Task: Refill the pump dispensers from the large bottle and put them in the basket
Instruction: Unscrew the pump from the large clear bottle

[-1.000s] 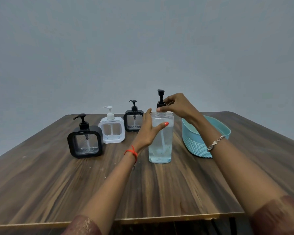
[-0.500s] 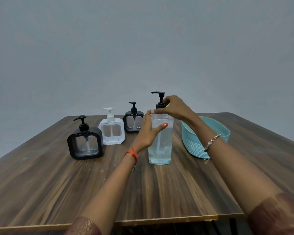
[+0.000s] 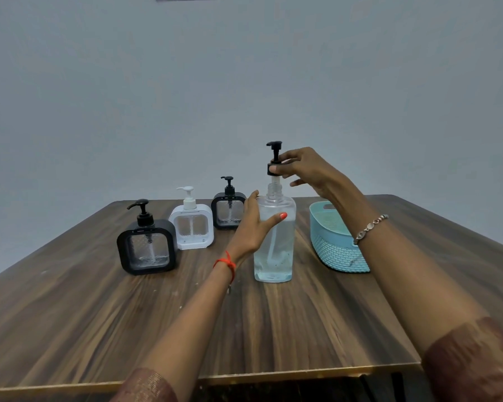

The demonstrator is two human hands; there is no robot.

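Brown wooden table (image 3: 99, 314) holds a tall clear plastic bottle (image 3: 273, 250) with watery liquid inside. It stands upright in the middle. The left hand (image 3: 251, 227) curls round the bottle's shoulder. The right hand (image 3: 305, 169) pinches the black pump top (image 3: 274, 161) by its collar. The top is up above the open neck, and its thin tube hangs down inside. To the left stand a square black pump dispenser (image 3: 147, 248), a square white pump dispenser (image 3: 191, 227) and a second black pump dispenser (image 3: 228, 211) farther back. A teal plastic basket (image 3: 331, 245) sits near the bottle's right side.
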